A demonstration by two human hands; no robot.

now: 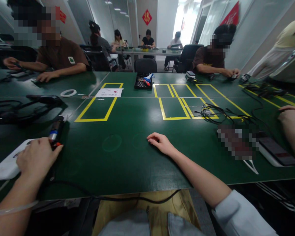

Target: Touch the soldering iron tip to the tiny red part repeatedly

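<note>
At the left, my left hand is closed around the lower part of a dark cylindrical tool with a blue band. An orange-red spot shows beside my thumb, and most of the fingers are hidden behind the hand. Under and beside that hand lies a flat white object with a dark mark on it. My right hand rests on the green table, its fingers loosely curled together with nothing seen in them. Faint ring marks show on the tabletop to its left.
Yellow tape outlines mark the table. A black tray holds blue, white and red items. Black cables lie right, near a phone and another person's hand. A white ring lies left. Several people sit opposite.
</note>
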